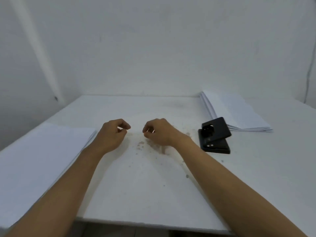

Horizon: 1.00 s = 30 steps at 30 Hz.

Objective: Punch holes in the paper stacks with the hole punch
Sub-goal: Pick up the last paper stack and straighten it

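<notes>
Near the middle of the white surface [153,194]: left hand [112,135] and right hand [159,132], side by side and slightly apart, fingers loosely curled inward, holding nothing, hovering at or just above the surface; actual contact not resolvable. Right of the right hand, just beside the wrist: black hole punch [214,135], lever raised and mouth open, placed within easy reach, presumably to suit operation by the right hand. Far right, behind and partly under the punch's far edge: fanned paper stack [239,112], edges slightly splayed; whether punched or not, impossible to tell. Near left, along the left forearm: second paper stack [39,156], squared and flat, likewise within reach of the left hand. Between and just near of the hands: scatter of brownish specks and smudges [145,146], possibly punch chaff or dirt, origin unclear. Judged arrangement: stacks kept on either side with a bare working zone in the middle, allowing transfer from one pile through the punch to the other. Judged stage: between cycles, nothing gripped, next sheaf not yet taken up.
</notes>
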Each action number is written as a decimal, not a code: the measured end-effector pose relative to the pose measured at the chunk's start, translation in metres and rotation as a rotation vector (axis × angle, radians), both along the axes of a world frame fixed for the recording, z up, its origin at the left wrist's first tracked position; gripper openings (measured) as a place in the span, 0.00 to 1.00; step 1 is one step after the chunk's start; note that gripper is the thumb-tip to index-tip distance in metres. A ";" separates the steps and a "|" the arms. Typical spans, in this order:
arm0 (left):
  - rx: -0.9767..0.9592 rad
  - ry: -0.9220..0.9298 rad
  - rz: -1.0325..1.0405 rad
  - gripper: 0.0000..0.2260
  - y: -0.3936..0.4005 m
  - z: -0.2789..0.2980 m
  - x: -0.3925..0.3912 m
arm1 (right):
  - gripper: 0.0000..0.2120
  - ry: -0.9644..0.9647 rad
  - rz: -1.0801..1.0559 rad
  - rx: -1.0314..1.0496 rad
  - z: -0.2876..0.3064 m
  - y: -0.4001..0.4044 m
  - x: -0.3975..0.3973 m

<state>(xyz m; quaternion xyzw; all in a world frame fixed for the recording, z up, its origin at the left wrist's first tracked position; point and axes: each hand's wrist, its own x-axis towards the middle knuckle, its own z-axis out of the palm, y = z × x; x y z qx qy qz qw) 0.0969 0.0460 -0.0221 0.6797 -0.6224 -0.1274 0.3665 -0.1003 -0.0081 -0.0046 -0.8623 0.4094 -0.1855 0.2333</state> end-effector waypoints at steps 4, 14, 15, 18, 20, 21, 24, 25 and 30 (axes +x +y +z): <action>0.002 -0.050 0.183 0.13 0.021 -0.003 0.046 | 0.08 0.010 0.110 0.001 -0.012 0.010 0.048; -0.016 -0.247 0.732 0.08 0.046 -0.001 0.132 | 0.09 -0.065 0.163 -0.097 -0.037 0.047 0.140; 0.030 -0.301 0.790 0.11 0.050 -0.001 0.144 | 0.09 -0.056 0.169 -0.139 -0.042 0.047 0.140; 0.260 -0.374 0.923 0.25 0.064 -0.010 0.179 | 0.09 -0.089 0.204 -0.140 -0.046 0.042 0.136; 0.386 -0.348 0.969 0.27 0.070 -0.022 0.190 | 0.08 -0.115 0.211 -0.121 -0.046 0.042 0.134; 0.420 -0.329 0.985 0.27 0.070 -0.025 0.193 | 0.08 -0.119 0.211 -0.119 -0.046 0.043 0.135; 0.441 -0.388 1.008 0.27 0.067 -0.027 0.195 | 0.10 -0.106 0.202 -0.134 -0.047 0.046 0.135; 0.434 -0.425 1.014 0.27 0.067 -0.026 0.195 | 0.10 -0.103 0.200 -0.141 -0.047 0.046 0.135; 0.455 -0.324 1.006 0.32 0.066 -0.018 0.195 | 0.13 -0.083 0.187 -0.156 -0.050 0.047 0.132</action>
